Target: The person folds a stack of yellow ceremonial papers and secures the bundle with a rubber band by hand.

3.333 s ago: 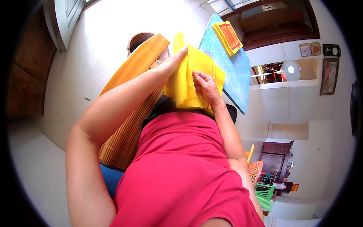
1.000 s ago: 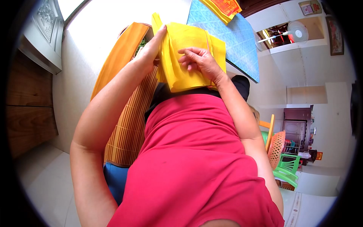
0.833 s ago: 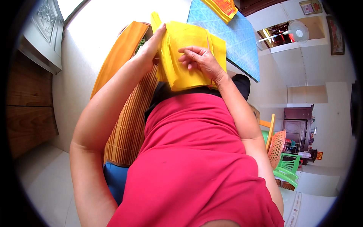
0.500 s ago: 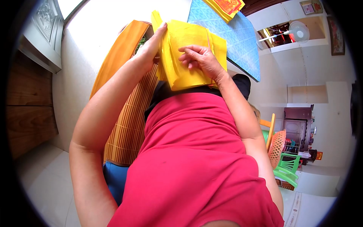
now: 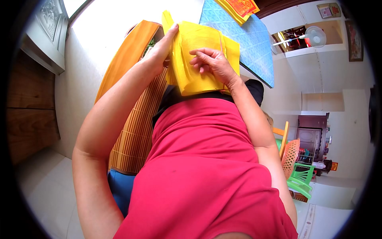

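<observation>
A thick stack of yellow paper sheets (image 5: pixel 199 36) rests on my lap, its left edge fanned and lifted. My left hand (image 5: pixel 161 47) grips that left edge, with the thumb on top and the other fingers mostly hidden behind the paper. Over the middle of the stack is my right hand (image 5: pixel 213 63), its fingers curled and the index finger near the thumb; I cannot make out anything between them. A thin reddish string (image 5: pixel 221 42) runs along the right part of the stack.
A blue patterned table (image 5: pixel 254 49) at the upper right bears more yellow paper with red print (image 5: pixel 240 8). Left of my lap lies a slatted bamboo seat (image 5: pixel 133 131). Farther right are a fan (image 5: pixel 315 36), an orange basket (image 5: pixel 290 158) and a green chair (image 5: pixel 300 181).
Almost nothing has moved. The stack and both hands appear slightly farther right with a small shift of the view.
</observation>
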Tool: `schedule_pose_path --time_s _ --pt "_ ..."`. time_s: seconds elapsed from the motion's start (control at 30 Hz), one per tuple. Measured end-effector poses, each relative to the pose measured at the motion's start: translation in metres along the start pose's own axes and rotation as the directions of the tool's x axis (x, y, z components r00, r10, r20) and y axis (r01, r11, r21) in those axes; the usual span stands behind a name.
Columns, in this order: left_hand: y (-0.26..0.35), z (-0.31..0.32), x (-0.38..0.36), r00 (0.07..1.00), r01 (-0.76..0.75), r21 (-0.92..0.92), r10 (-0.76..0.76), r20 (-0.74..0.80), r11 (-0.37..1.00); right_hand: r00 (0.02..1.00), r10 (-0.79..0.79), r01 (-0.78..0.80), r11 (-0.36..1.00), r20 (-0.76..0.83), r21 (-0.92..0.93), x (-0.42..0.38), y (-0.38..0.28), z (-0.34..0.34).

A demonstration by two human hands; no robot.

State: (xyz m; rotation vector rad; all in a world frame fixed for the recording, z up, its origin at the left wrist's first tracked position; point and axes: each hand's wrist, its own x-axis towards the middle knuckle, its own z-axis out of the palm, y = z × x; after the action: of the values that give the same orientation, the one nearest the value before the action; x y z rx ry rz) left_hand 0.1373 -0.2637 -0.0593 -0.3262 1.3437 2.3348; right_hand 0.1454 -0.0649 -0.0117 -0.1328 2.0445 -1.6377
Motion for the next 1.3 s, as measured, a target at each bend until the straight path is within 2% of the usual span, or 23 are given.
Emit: schedule_pose_path --time_s 0.7,1.0,1.3 --pt "0.0005 0.0002 0.0018 1.000 0.028 -0.019 -0.028 -0.004 0.999 1.000 0.002 -0.002 1.000 0.014 -0.003 0.0016 0.0022 -0.0031" --pt "0.0016 0.0022 -0.0039 0.999 -0.035 -0.033 0.035 0.009 0.999 1.000 0.004 -0.004 1.000 -0.003 -0.005 0.0009 0.0013 -0.0009" --pt "0.0000 0.0006 -0.0003 0.999 -0.024 -0.025 0.025 0.023 0.999 1.000 0.007 -0.007 1.000 0.007 -0.018 0.0018 0.0016 -0.0023"
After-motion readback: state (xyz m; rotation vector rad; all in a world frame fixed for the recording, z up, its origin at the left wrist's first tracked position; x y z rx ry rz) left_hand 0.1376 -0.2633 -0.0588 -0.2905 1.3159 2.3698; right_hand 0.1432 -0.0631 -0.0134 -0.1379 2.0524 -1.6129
